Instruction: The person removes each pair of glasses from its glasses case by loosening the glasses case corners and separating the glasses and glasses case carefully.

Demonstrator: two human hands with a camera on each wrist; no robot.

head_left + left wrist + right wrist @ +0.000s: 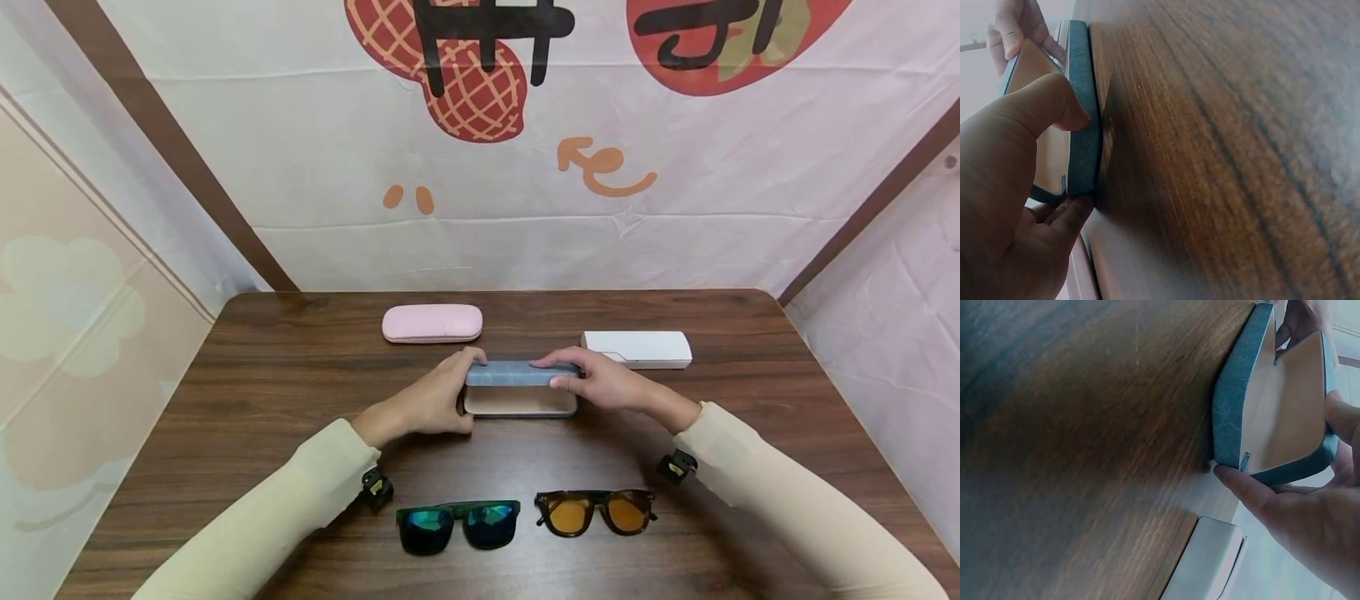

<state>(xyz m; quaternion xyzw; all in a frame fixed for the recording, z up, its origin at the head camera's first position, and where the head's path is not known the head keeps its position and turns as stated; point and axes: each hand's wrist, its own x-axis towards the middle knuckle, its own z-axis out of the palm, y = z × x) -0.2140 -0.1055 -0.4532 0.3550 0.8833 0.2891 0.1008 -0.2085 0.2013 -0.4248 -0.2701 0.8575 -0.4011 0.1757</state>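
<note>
The blue case (520, 392) sat on the table (300, 375) between my hands, its lid (517, 373) part-way raised and the opening toward me. My left hand (431, 400) was curled round the left end, thumb against the front wall of the base (1082, 156). My right hand (607, 382) gripped the lid at the right end. One digit met the lower corner there, though from the wrist view I could not be certain which.

Handling: I judged the case light, with a stiff shell and a thin, softer lining (1294, 403). The covering looked smooth enough to slip under a loose grip. The hinge side was probably the weakest part (forcing the lid past its stop would have strained it).

Points of hold: the end walls of the base suited steadying; the lid's front edge suited lifting or lowering. The lining was best left untouched.

Count: three cases, namely one blue, one pink case (432, 323) and one white case (645, 350); two pairs of sunglasses, namely one mirrored pair (458, 513) and one amber pair (597, 499), side by side nearer me.
</note>
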